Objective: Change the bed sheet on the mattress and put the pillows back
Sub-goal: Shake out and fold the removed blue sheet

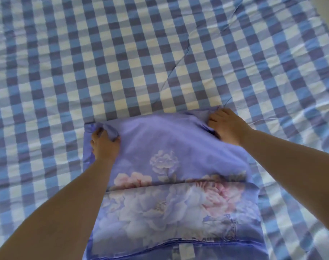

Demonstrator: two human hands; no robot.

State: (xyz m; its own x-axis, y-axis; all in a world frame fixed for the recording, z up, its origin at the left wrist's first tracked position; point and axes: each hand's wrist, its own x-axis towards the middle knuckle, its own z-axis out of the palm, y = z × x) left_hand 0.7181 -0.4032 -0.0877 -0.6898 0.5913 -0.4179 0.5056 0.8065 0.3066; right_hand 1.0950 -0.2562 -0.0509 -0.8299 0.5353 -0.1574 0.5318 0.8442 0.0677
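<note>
pillow: lilac floral-print fabric pillow (171,166), 6 o'clock on blue-and-white checked bed sheet (122,59)
left hand (105,145): fingers curled, gripping far-left corner
right hand (226,126): fingers bent, pressing far-right corner

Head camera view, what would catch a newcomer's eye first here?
First the purple floral-print pillow, lying at bottom centre on the blue-and-white checked bed sheet that fills the frame. Next the two bare hands at its far end: the left hand grips bunched fabric at the far left corner, and the right hand grips the far right corner.
</note>
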